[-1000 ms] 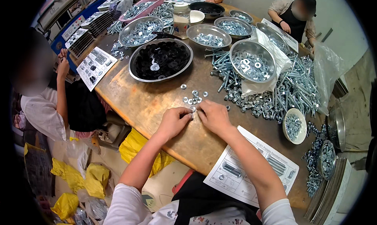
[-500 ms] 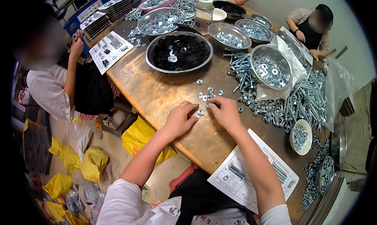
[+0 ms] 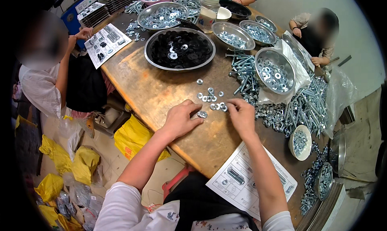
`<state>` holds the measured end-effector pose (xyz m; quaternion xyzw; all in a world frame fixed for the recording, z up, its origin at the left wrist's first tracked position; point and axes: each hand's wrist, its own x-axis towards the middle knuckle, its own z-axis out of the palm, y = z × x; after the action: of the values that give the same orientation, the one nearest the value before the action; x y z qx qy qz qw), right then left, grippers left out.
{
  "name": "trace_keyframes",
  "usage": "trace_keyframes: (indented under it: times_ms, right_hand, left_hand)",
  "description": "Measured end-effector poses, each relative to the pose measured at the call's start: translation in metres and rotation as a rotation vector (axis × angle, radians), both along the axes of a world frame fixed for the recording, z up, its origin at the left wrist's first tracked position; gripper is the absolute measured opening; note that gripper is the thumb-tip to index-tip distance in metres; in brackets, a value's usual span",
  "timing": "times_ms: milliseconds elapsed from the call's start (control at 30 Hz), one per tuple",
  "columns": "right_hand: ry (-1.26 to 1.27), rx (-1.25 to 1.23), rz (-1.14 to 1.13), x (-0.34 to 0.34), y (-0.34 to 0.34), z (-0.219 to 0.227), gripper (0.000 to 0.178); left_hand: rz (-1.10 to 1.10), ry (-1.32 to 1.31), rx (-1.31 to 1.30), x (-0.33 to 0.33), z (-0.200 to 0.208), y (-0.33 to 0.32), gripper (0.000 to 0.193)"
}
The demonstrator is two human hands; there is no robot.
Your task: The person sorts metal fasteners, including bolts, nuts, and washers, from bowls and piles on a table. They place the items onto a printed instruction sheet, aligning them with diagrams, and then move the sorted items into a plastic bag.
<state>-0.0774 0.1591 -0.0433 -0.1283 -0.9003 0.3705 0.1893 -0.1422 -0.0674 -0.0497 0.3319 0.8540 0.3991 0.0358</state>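
Note:
My left hand (image 3: 182, 119) rests on the wooden table with thumb and forefinger apart. In the gap by these fingertips lie overlapping metal washers (image 3: 202, 114). My right hand (image 3: 243, 117) is closed, its fingertips at a silvery washer (image 3: 224, 108) at the right end of a short row of washers (image 3: 215, 106). Just beyond the row several loose washers (image 3: 208, 97) lie in a cluster, and a single washer (image 3: 199, 81) sits farther off. What the right hand's lower fingers do is hidden.
A steel bowl of black washers (image 3: 150, 61) stands beyond my hands. On the right are piled bolts (image 3: 308, 110), nuts (image 3: 274, 117), a steel bowl of washers (image 3: 258, 79) and a white bowl (image 3: 308, 148). A printed sheet (image 3: 225, 198) lies under my right forearm. Co-workers sit around the table (image 3: 133, 83).
My right hand has moved right, away from the left. A short row of washers now shows between the hands, and overlapping washers show by my left fingertips. The view has shifted slightly.

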Motion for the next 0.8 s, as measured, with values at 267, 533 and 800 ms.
trace_keyframes:
  times_ms: [267, 533, 800]
  right_hand:
    - [-0.128, 0.365, 0.262, -0.013, 0.002, 0.013, 0.018]
    - [-0.066, 0.481, 0.284, -0.014, -0.008, 0.003, 0.016]
    - [-0.328, -0.346, 0.215, -0.012, -0.017, -0.006, 0.023]
  left_hand:
    - [0.069, 0.121, 0.037, 0.007, -0.015, 0.003, 0.032]
    - [0.076, 0.121, 0.025, 0.008, -0.013, 0.004, 0.031]
    - [0.081, 0.112, 0.027, 0.008, -0.012, 0.005, 0.032]
